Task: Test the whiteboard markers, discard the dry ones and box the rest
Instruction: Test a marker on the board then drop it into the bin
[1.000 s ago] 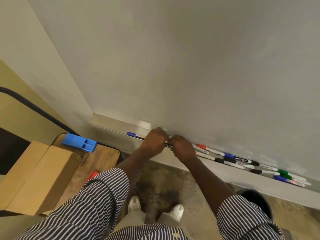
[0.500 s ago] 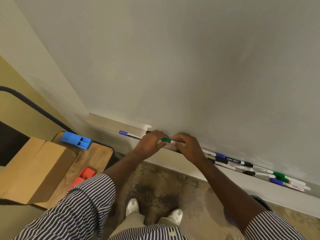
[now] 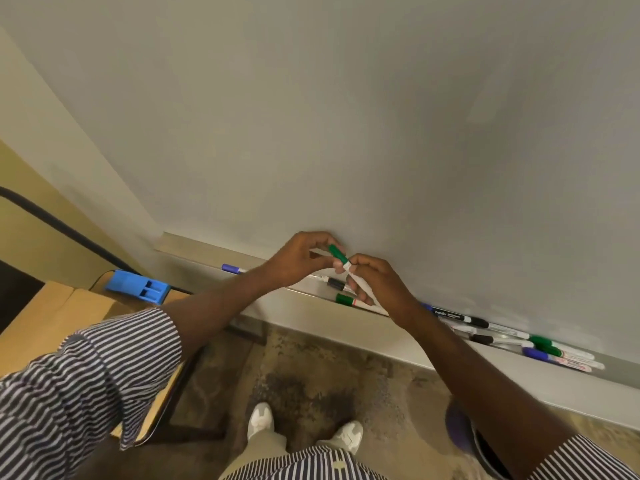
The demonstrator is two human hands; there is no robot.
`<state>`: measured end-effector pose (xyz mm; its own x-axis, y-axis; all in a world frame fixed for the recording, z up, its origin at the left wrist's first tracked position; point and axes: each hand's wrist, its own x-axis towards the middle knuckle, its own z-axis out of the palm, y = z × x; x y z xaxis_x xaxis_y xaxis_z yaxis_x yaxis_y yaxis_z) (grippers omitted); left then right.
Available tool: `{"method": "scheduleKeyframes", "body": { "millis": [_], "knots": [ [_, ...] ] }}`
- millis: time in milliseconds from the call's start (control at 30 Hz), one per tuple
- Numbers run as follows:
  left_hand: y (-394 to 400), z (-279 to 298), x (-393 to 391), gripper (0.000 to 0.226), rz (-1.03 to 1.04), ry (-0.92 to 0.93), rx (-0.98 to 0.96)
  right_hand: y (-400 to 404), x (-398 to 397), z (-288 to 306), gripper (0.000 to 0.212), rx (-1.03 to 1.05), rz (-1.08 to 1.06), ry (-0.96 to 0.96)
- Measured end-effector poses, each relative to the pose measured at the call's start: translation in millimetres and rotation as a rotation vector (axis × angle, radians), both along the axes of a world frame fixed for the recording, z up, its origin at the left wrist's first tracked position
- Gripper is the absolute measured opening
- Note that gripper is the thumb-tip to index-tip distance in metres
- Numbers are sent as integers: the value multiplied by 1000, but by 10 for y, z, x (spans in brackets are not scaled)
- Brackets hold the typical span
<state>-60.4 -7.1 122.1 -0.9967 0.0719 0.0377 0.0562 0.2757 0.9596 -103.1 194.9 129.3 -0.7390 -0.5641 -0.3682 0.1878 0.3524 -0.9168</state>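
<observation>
A: What lies around the person's hands?

B: A whiteboard (image 3: 381, 116) fills the upper view, with a tray (image 3: 194, 245) along its lower edge. On the tray, a blue-capped marker (image 3: 231, 268) lies left of the hands; a black-capped marker (image 3: 337, 283) and a green-capped marker (image 3: 346, 300) lie just below them. More markers (image 3: 519, 341) crowd the tray's right stretch, partly hidden by the right forearm.

A: And the marker under test?

B: The green marker (image 3: 341, 259) is held above the tray, close to the board. The left hand (image 3: 298, 259) pinches its green cap with curled fingers; the right hand (image 3: 375, 284) grips the white barrel, fingers wrapped round it. Whether the cap is loosened cannot be told.

A: What stands to the sides?

B: At left, a wooden table (image 3: 162, 403) carries a cardboard box (image 3: 55, 317) and a blue plastic object (image 3: 138, 291); a dark cable (image 3: 52, 223) runs along the yellow wall. At lower right, a dark round bin (image 3: 485, 448) sits behind the right sleeve.

A: Open room?

B: Patterned carpet (image 3: 311, 375) lies bare between table and bin, where 2 white shoes (image 3: 261, 419) stand.
</observation>
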Motion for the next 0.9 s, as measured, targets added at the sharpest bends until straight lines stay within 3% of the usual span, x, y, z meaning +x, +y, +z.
{"method": "scheduleKeyframes", "body": {
  "millis": [133,233,333,533,800,900],
  "knots": [
    [280,60,3,21,70,-88,444,21,-3,173,22,-103,-66,-11],
    [465,93,2,32,111,-66,582,22,2,299,19,-123,-80,23],
    [627,160,19,27,215,-74,733,4,8,350,19,-151,-131,68],
    [825,249,36,27,461,-54,840,-70,30,297,23,-10,-121,426],
    [904,446,44,33,724,-57,930,-143,178,599,36,485,17,978],
    [899,519,-3,32,739,-92,1008,-187,221,658,36,552,-4,1092]
  ]
}}
